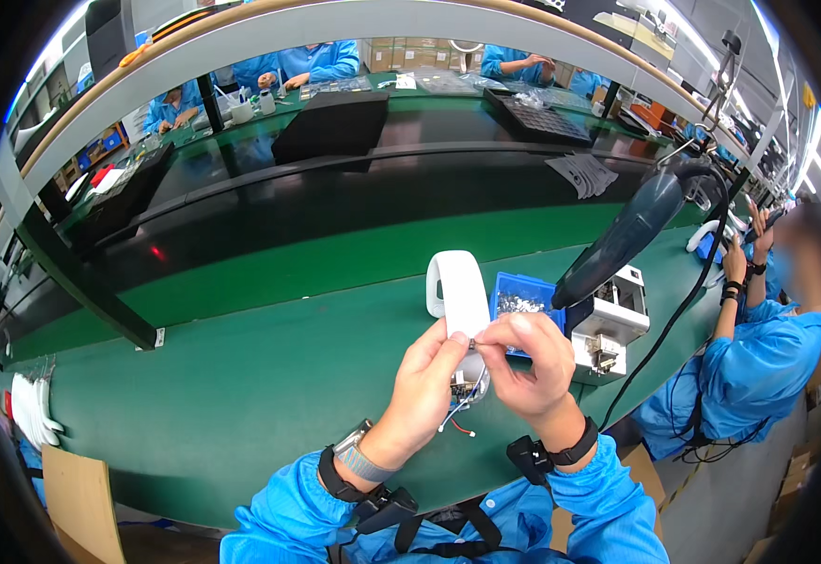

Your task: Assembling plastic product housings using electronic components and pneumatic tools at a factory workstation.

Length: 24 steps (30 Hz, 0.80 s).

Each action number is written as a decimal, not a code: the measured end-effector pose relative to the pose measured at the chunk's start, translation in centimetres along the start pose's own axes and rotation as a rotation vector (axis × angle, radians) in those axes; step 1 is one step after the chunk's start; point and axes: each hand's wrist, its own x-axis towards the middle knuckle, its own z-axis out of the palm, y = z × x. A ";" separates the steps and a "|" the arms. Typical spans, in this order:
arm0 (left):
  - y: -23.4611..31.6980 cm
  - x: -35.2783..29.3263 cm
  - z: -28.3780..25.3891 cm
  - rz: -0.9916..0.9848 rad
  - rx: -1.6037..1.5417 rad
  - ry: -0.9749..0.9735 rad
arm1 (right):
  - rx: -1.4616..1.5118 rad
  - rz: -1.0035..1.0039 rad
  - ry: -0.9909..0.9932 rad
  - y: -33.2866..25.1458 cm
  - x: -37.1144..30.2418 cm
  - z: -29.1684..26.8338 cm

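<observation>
A white curved plastic housing (467,296) with a looped upper end stands out over the green bench. My left hand (426,376) is closed on its lower part, thumb pressed near the middle. Beside it, my right hand (532,365) pinches at the same spot, where a tiny dark part shows between the fingertips; its kind is too small to make out. Under the hands, the housing's open end shows some electronics (462,387). Thin wires (455,421) with small connectors, one of them red, hang from it.
A blue bin (521,303) of small metal parts sits just beyond my right hand, beside a silver-white machine (608,329). A dark power screwdriver (622,230) with a black cable hangs above. White pieces (32,409) lie far left. A co-worker (758,357) works at right.
</observation>
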 end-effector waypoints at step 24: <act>0.5 0.0 0.3 0.058 0.147 -0.051 | -0.087 0.063 -0.049 -1.6 0.3 -0.9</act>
